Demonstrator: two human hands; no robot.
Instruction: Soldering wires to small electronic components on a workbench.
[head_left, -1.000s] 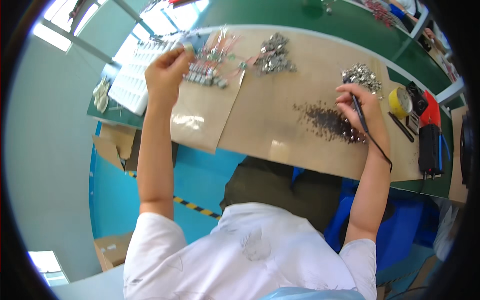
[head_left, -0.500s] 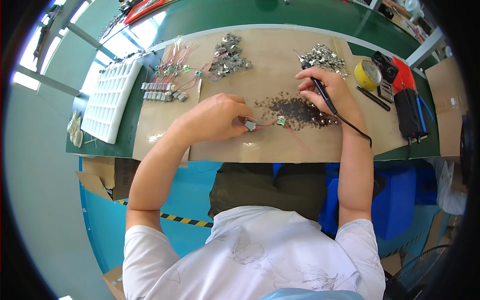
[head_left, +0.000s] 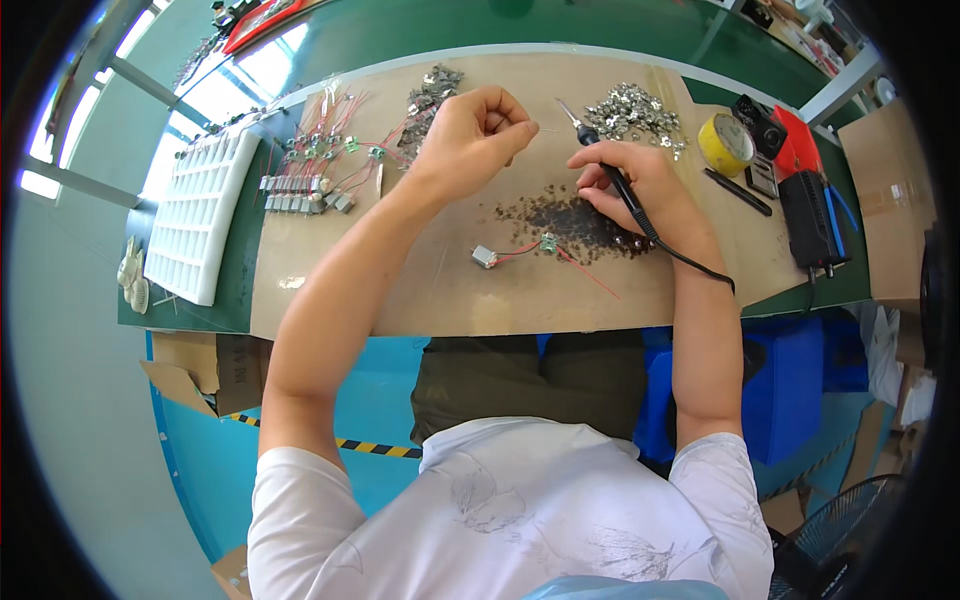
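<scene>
My left hand (head_left: 475, 138) is raised over the far middle of the cardboard sheet, thumb and fingers pinched on a thin wire (head_left: 547, 128) whose end sticks out to the right. In my right hand (head_left: 640, 185) a soldering iron (head_left: 622, 187) is gripped like a pen, its tip up and to the left near the pile of shiny metal parts (head_left: 632, 112). Nearer me lies a small silver motor (head_left: 484, 257), joined by wires to a little green circuit board (head_left: 548, 243). A loose red wire (head_left: 592, 276) trails from the board. Neither hand touches them.
Dark small parts (head_left: 575, 222) are scattered below my right hand. Motors with wired boards (head_left: 295, 193) lie at left, beside a white compartment tray (head_left: 203, 215). Grey metal pieces (head_left: 432, 95) stand behind my left hand. Yellow tape (head_left: 726, 144) and a black box (head_left: 812, 220) are at right.
My left hand has let go of the motor and moved up and away, now pinching a thin wire. The motor lies on the cardboard. My right hand still holds the soldering iron.
</scene>
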